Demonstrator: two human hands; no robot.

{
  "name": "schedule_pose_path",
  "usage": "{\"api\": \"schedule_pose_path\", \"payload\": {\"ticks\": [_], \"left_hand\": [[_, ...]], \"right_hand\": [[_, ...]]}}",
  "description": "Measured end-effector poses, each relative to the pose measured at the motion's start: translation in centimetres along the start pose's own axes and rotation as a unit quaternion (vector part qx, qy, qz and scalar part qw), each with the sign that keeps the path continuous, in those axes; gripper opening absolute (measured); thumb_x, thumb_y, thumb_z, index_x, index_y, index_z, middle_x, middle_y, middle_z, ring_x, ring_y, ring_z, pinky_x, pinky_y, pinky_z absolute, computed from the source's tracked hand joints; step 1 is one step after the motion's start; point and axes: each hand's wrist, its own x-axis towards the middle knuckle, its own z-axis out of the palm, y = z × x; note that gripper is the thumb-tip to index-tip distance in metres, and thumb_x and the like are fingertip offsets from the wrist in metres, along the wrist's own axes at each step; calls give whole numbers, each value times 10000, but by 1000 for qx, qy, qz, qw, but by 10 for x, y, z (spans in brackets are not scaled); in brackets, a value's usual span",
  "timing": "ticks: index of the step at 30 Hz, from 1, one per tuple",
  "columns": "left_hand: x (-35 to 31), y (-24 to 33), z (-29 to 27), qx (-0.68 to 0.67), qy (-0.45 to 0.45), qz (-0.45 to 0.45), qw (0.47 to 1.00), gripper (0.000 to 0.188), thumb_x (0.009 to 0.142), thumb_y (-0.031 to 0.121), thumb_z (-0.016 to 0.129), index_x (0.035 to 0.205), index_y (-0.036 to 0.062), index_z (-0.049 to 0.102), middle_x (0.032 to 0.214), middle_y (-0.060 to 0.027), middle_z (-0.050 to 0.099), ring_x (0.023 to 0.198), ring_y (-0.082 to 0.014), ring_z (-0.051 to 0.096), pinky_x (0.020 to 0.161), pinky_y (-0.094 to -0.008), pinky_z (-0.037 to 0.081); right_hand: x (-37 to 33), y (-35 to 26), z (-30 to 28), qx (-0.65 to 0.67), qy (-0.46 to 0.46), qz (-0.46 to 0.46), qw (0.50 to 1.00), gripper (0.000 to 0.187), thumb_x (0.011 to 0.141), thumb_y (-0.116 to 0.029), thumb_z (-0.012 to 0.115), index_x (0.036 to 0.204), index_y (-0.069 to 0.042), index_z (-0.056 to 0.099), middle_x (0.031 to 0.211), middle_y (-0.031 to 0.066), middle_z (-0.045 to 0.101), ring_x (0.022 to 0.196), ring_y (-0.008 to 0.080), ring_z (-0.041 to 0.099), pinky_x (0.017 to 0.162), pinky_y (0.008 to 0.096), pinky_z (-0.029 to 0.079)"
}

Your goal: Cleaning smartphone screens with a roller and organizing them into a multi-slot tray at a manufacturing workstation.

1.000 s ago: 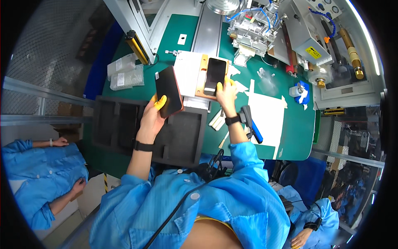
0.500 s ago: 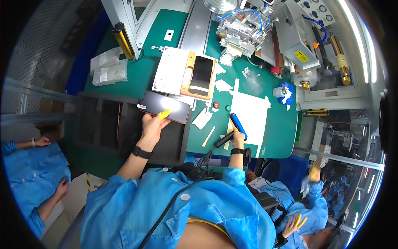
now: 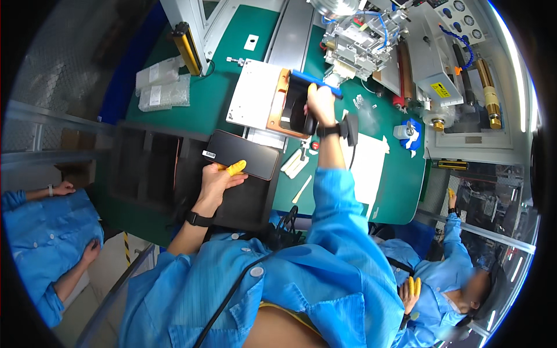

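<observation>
My left hand, with a yellow finger cot on its thumb, grips a dark, flat phone-like panel by its near edge. The panel is held above the black foam tray. My right hand is closed round the black handle of a cleaning roller with a blue roll. That roll lies over the far right part of an orange frame mounted on a white plate. Inside the frame sits a dark panel, partly hidden by my hand and the roller.
A white sheet is taped to the green table. Bubble-wrap packets lie at the left. Beyond the frame stands a metal machine head. A red button is near the frame. Co-workers in blue sit at both sides.
My right hand has carried the roller from the white sheet up and left, over the orange frame. My left hand still holds its panel above the tray. The whole view has shifted slightly.
</observation>
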Motion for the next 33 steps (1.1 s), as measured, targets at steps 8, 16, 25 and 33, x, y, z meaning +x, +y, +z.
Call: {"api": "schedule_pose_path", "payload": {"ticks": [8,16,25,33], "left_hand": [[-1,-3,-8,-13,6,-16,1000,178,792,61,588,917,-60,553,805,-153,612,692,-230,640,583,-249,537],[0,-5,-7,7,7,4,1000,176,822,8,470,967,-80,520,855,-177,601,731,-259,636,615,-280,542],[3,-7,-8,-57,0,6,998,167,823,32,522,963,-60,521,902,-162,592,756,-252,629,654,-277,536],[-6,-13,-13,-118,-39,-14,992,184,847,19,471,1016,-50,490,964,-168,569,863,-273,602,749,-315,526]], "right_hand": [[-62,20,-8,-292,125,-281,906,316,827,-227,494,846,86,525,662,244,577,558,343,585,506,399,463],[-37,-10,4,-101,-35,15,994,406,854,-241,422,600,71,469,431,121,505,366,214,535,363,330,440],[-139,102,-58,-141,146,104,974,283,846,-230,500,785,46,490,494,120,512,378,206,526,355,320,422],[-111,202,-53,-181,229,251,923,365,806,-293,502,729,63,526,717,268,583,677,383,596,590,437,485]]}}
